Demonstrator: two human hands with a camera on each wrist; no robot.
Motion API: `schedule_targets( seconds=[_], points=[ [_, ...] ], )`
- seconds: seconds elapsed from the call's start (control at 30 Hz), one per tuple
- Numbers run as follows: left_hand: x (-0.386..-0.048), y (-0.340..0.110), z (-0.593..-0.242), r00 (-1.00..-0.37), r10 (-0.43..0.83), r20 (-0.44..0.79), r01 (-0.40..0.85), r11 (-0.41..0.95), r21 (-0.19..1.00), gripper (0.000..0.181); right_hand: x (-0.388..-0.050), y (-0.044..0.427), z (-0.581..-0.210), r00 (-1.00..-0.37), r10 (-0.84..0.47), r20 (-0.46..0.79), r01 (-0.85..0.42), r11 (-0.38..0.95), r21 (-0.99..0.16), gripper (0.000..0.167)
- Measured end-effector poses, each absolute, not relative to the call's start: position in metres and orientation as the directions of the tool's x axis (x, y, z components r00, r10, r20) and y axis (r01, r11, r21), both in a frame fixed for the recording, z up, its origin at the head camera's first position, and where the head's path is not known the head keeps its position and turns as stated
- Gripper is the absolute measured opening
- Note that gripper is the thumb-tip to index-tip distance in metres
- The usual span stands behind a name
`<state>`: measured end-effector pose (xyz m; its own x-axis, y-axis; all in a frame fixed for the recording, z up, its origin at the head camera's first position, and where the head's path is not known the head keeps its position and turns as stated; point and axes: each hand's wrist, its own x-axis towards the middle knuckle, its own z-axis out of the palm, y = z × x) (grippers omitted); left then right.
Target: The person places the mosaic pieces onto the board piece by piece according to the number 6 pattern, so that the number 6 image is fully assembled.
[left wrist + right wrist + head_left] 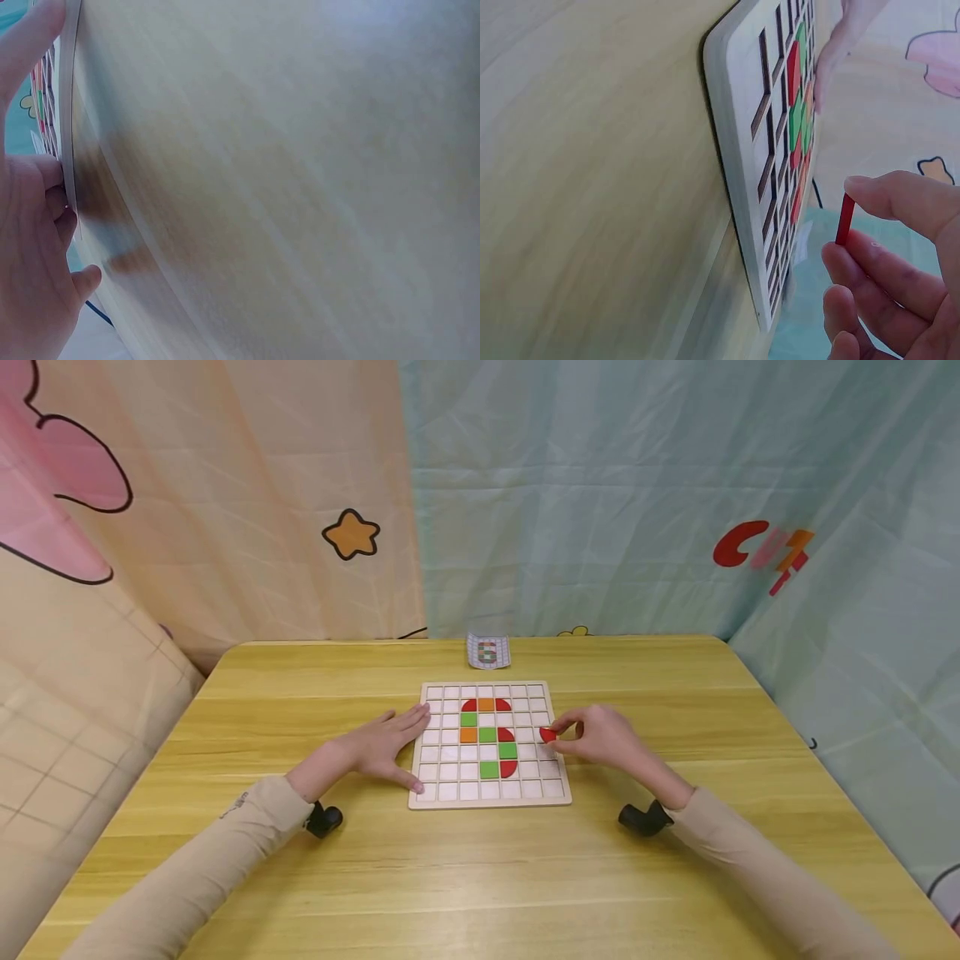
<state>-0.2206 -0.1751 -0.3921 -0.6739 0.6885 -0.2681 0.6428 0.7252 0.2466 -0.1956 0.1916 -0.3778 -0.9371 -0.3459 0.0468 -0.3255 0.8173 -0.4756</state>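
A pale wooden grid board [442, 800] lies on the table, with red, orange and green flat tiles set in its middle cells. Between thumb and fingertips, my right hand [603, 737] pinches a red tile [547, 735] with a curved edge over the board's right side. Seen edge-on in the right wrist view, that red tile [845, 219] is held clear of the board. My left hand [384, 747] spreads along the board's left edge, its thumb and fingertips touching the frame. In the left wrist view the left hand [34, 225] shows beside the board's rim.
A small printed card [488, 652] with a grid and a coloured pattern stands behind the board near the table's back edge. The wood-patterned table [480, 877] surrounds the board. Printed curtains [600, 527] hang behind and at both sides.
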Motion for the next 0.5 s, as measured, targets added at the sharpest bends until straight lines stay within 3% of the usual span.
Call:
schedule_targets(
  seconds=[0.5],
  points=[
    [-0.223, -0.176, -0.396, -0.674, 0.684, -0.279, 0.641, 0.73, 0.239, 0.118, -0.197, 0.157, -0.379, -0.899, -0.434, 0.063, -0.408, 0.776, -0.482, 0.022]
  ],
)
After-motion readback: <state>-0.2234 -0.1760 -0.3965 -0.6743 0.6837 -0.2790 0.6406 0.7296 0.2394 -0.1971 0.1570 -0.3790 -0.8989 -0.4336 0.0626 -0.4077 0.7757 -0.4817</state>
